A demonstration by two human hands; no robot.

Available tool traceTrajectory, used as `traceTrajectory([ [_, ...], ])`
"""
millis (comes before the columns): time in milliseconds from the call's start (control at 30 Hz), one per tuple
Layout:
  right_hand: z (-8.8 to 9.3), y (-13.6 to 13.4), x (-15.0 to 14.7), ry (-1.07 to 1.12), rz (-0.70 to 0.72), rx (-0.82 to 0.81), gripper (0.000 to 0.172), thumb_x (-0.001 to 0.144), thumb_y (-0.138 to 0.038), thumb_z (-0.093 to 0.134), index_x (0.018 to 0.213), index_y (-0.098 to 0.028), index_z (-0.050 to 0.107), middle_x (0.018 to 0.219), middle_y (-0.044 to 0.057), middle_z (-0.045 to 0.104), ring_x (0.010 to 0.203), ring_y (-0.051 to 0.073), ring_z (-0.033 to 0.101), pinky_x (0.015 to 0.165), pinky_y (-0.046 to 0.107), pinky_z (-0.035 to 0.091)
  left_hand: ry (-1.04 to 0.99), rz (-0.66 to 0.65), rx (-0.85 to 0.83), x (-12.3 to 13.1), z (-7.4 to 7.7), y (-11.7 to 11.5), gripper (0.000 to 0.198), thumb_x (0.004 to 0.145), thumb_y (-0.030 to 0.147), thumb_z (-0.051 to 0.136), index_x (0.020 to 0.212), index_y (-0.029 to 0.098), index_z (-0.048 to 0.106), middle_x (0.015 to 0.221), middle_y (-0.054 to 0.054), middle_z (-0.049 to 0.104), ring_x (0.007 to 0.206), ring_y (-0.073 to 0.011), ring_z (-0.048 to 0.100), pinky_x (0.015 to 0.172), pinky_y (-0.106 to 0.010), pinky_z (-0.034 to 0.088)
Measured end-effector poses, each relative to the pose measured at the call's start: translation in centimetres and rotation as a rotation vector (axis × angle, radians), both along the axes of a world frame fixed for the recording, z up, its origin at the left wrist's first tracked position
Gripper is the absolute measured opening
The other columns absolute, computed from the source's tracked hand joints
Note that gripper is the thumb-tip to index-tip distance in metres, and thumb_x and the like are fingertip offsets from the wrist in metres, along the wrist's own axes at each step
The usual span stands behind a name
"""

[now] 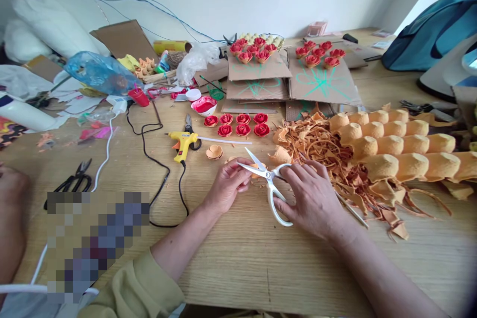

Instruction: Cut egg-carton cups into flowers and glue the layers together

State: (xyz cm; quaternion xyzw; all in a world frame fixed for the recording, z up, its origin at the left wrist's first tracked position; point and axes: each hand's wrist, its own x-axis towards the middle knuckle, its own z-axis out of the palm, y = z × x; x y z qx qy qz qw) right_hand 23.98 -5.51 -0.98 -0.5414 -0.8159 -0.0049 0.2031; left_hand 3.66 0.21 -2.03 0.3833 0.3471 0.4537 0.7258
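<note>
Two hands working over a wooden table point(231, 268). The right hand point(311, 196) is closed around the handles of white scissors point(269, 175), with the thumb in the near loop and the fingers at the far one; the blades stand apart and point left and away. The left hand point(229, 184) pinches a small orange carton piece point(258, 170) between thumb and fingers. This piece lies at the fingertips, just right of the left hand, partly hidden behind the blades.

Left of the scissors and a little farther off rests an orange cup cut into petals point(214, 152); beyond it, seven red paper roses point(243, 130) stand in two rows, near a bowl of red paint point(204, 106). A yellow glue gun point(183, 145) lies left of the cup. Right of the right hand, orange scraps point(316, 146) are heaped against an egg carton point(406, 145). On the far side, further red roses sit on cardboard sheets point(322, 82). At the left edge, another person's hand point(13, 184) rests near black-handled scissors point(76, 179).
</note>
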Motion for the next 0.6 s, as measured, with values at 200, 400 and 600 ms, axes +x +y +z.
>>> traceTrajectory([
  [200, 0.07, -0.05, -0.07, -0.002, 0.027, -0.007, 0.033, 0.09, -0.05, 0.054, 0.102, -0.02, 0.056, 0.096, 0.007, 0.064, 0.093, 0.026, 0.057, 0.105, 0.046, 0.027, 0.025, -0.037, -0.002, -0.02, 0.2, -0.28, 0.031, 0.065, 0.036, 0.086, 0.081, 0.017, 0.067, 0.072, 0.003, 0.058, 0.053, -0.0034, 0.04, 0.043, -0.014, 0.026],
  [400, 0.14, -0.18, -0.11, -0.018, 0.008, 0.03, 0.035, 0.089, -0.052, 0.056, 0.104, -0.02, 0.057, 0.099, 0.008, 0.065, 0.096, 0.026, 0.058, 0.11, 0.05, 0.024, 0.053, -0.063, 0.063, -0.14, 0.18, -0.31, 0.031, 0.069, 0.039, 0.084, 0.081, 0.016, 0.066, 0.069, 0.003, 0.055, 0.054, -0.004, 0.038, 0.044, -0.014, 0.027],
  [600, 0.2, -0.24, -0.07, 0.003, 0.025, 0.035, 0.033, 0.086, -0.05, 0.058, 0.101, -0.021, 0.055, 0.096, 0.006, 0.063, 0.094, 0.026, 0.058, 0.11, 0.051, 0.024, 0.079, -0.1, 0.166, -0.37, 0.11, -0.28, 0.026, 0.075, 0.039, 0.08, 0.082, 0.016, 0.068, 0.072, 0.003, 0.053, 0.056, -0.0042, 0.036, 0.046, -0.014, 0.029],
])
